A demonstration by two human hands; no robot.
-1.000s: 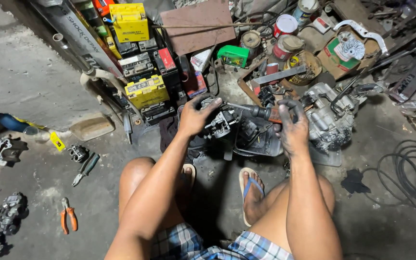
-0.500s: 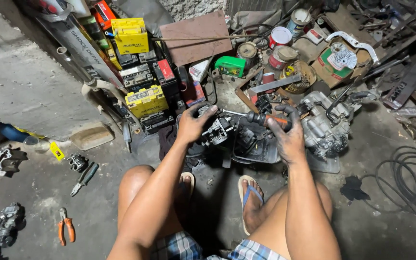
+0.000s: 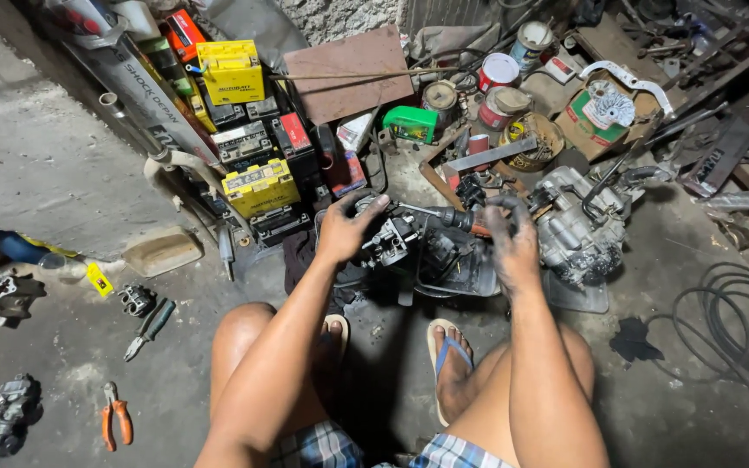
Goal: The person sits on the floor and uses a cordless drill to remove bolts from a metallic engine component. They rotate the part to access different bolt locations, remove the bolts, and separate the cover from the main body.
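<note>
The one camera sits on my head and looks steeply down past my knees [image 3: 244, 347] to the concrete floor [image 3: 669, 416], close over my hands at the engine block [image 3: 578, 230], facing the cluttered wall ahead.

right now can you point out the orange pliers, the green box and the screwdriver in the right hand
orange pliers [image 3: 115, 417]: head view, on the handles, lying on the floor.
green box [image 3: 412, 122]: head view, on its top face.
screwdriver [image 3: 431, 211]: head view, on the metal shaft ahead of the right hand [image 3: 509, 243].
</note>
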